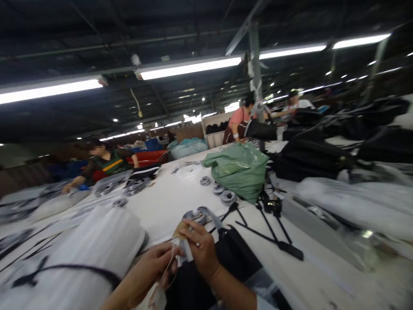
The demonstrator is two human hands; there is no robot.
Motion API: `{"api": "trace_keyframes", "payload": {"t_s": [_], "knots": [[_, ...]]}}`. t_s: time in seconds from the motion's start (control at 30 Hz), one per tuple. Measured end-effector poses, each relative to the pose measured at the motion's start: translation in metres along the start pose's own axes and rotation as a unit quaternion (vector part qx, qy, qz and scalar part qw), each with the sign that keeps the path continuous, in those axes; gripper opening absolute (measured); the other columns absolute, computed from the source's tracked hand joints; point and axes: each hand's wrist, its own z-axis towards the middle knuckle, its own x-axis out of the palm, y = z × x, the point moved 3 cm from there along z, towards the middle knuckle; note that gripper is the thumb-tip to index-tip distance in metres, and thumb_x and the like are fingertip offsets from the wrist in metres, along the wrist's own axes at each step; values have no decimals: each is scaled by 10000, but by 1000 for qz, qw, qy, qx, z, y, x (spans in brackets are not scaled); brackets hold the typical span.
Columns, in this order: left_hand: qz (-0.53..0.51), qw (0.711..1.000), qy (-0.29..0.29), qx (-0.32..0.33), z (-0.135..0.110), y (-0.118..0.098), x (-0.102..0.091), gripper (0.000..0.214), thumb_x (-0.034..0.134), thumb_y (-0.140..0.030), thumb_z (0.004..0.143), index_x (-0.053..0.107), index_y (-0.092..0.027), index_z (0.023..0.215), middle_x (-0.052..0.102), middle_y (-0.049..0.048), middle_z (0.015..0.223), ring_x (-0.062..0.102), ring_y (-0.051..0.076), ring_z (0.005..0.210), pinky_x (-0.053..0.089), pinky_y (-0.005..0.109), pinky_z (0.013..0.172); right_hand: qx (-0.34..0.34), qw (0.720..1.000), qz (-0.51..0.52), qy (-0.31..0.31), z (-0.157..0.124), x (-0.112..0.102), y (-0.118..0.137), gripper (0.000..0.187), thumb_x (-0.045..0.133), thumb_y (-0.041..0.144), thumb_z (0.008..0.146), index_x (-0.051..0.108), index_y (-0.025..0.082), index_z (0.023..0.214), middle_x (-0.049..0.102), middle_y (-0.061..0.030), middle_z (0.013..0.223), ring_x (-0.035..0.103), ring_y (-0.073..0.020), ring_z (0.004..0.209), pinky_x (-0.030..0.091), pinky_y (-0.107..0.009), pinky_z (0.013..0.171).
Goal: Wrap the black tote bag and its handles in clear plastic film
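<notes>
While both hands meet low over the white bench (pixel 167 202), the right hand (pixel 201 249) pinches a small white strip (pixel 184 249) between its fingers; the left hand (pixel 155 269) closes its fingers on the same strip from below. Black fabric (pixel 235 258) lies just under them. Grey tape rolls (pixel 227 196) sit beside a green bag (pixel 240 168) farther off.

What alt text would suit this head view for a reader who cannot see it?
Two hands, left hand and right hand, pinch a small tag over black fabric on a white table. A green bag lies behind; other people work nearby.
</notes>
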Motion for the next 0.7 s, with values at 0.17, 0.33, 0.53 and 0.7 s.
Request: {"api": "trace_keyframes", "payload": {"t_s": [0.17, 0.33, 0.53, 0.7], "knots": [[176, 971, -134, 86, 26, 8, -42, 604, 646, -771, 632, 714, -202, 824, 747, 59, 820, 702, 227, 675, 558, 288, 612, 23, 997, 55, -43, 6, 2, 11, 407, 527, 60, 845, 733, 301, 1100, 687, -9, 1200, 643, -197, 1100, 506, -325, 992], [372, 865, -276, 195, 16, -22, -73, 410, 650, -639, 653, 768, -310, 867, 774, 4, 939, 712, 302, 933, 565, 341, 811, -2, 997, 59, -46, 8, -1, 20, 406, 477, 65, 843, 728, 276, 1083, 695, -20, 1162, 636, -192, 1097, 487, -334, 1011], [431, 812, -251, 302, -6, -58, -39, 329, 528, -493, 880, 755, -256, 898, 716, 39, 905, 679, 201, 816, 530, 302, 761, 80, 997, 24, 3, 3, 3, -3, 569, 667, 293, 850, 507, 235, 1393, 454, -91, 1478, 380, -267, 1383, 303, -474, 1162], [407, 828, -241, 301, -5, -66, -32, 266, 570, -414, 900, 762, -232, 925, 643, 61, 1005, 648, 168, 867, 528, 265, 739, 147, 982, 81, 84, -1, 15, -17, 586, 654, 337, 866, 470, 271, 1418, 469, -59, 1471, 382, -250, 1382, 317, -481, 1152]]}}
